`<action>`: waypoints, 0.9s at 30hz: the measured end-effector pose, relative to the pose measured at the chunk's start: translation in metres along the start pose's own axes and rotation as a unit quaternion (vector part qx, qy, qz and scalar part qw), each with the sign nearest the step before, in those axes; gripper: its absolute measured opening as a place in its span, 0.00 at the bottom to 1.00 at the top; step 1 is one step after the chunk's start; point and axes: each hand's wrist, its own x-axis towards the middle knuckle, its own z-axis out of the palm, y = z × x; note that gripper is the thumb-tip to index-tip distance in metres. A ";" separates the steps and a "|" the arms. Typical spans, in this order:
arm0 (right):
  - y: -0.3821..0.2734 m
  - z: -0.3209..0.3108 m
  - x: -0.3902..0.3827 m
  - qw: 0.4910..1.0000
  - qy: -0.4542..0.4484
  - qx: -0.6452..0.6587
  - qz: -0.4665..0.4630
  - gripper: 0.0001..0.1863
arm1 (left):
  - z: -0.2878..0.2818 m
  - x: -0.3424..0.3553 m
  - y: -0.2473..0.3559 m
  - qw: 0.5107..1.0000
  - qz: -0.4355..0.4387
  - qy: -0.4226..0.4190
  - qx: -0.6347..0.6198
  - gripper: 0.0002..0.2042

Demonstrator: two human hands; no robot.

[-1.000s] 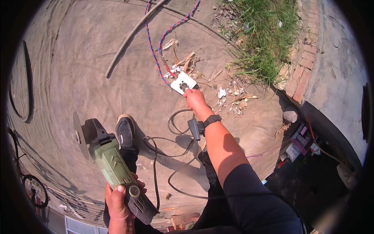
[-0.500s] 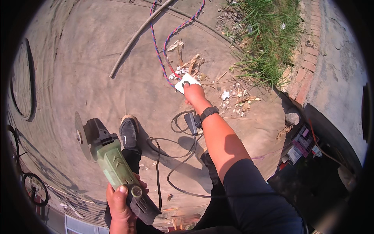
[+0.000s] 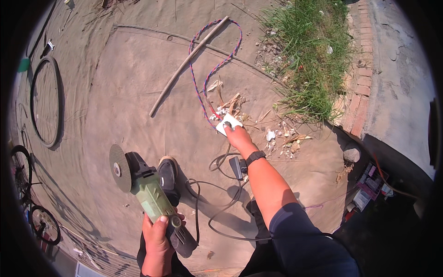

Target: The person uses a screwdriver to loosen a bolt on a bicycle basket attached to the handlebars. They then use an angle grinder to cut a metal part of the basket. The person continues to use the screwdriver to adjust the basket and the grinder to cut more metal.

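My left hand (image 3: 157, 236) is wrapped round the body of a green and black angle grinder (image 3: 154, 197), its thumb on top. The grinder's thin round disc (image 3: 119, 169) points up and to the left, beside my shoe (image 3: 168, 174). Farther out, my right hand (image 3: 239, 139) grips a small white electrical box (image 3: 234, 121), thumb pressed on its top near a dark spot. A twisted red and blue cord (image 3: 206, 85) runs into the box. Under my right wrist hangs a black plug-like block (image 3: 237, 167) on a black cable (image 3: 216, 227). The fingers beneath the box are hidden.
A long stick (image 3: 180, 76) crosses the ground sheet ahead. Wood scraps (image 3: 236, 104) and litter lie beyond the box. Grass (image 3: 314, 60) and a brick edging (image 3: 361, 92) run along the right. A tyre (image 3: 34, 101) and a bicycle (image 3: 44, 224) are at the left.
The view has shifted, so the ground, both hands and the held things appear lower and farther right. The grinder's disc shows more of its face. Both grips stay the same.
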 end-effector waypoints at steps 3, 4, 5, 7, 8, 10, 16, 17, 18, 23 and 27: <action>0.000 -0.016 -0.109 0.980 0.018 0.028 -0.196 0.40 | -0.008 -0.006 -0.019 0.998 0.001 -0.013 -0.059 0.26; -0.002 -0.021 -0.153 0.963 -0.112 0.117 -0.217 0.38 | -0.009 -0.008 -0.025 0.997 0.012 -0.007 -0.078 0.24; -0.009 -0.031 -0.206 0.933 -0.217 0.169 -0.231 0.36 | -0.011 -0.008 -0.028 0.996 0.014 -0.026 -0.081 0.21; -0.021 -0.061 -0.300 0.865 -0.384 0.214 -0.242 0.40 | -0.008 -0.018 -0.027 0.995 0.027 -0.035 -0.090 0.18; -0.017 -0.062 -0.334 0.824 -0.449 0.255 -0.233 0.43 | -0.005 -0.027 -0.021 0.994 0.031 -0.040 -0.099 0.16; -0.018 -0.062 -0.381 0.862 -0.325 0.240 -0.308 0.45 | 0.001 -0.055 0.002 0.995 0.053 -0.013 -0.078 0.15; -0.095 -0.146 -0.477 0.874 -0.234 0.207 -0.371 0.49 | -0.001 -0.138 0.123 0.980 0.137 -0.089 -0.117 0.20; -0.109 -0.162 -0.490 0.861 -0.223 0.236 -0.392 0.49 | -0.005 -0.152 0.146 0.970 0.153 -0.118 -0.151 0.21; -0.123 -0.175 -0.504 0.845 -0.211 0.265 -0.413 0.49 | -0.010 -0.166 0.169 0.957 0.167 -0.147 -0.184 0.22; -0.209 -0.238 -0.568 0.782 -0.277 0.317 -0.459 0.45 | -0.033 -0.198 0.274 0.888 0.090 -0.305 -0.333 0.32; -0.255 -0.287 -0.599 0.864 -0.158 0.149 -0.455 0.44 | -0.040 -0.193 0.339 0.899 0.101 -0.317 -0.286 0.31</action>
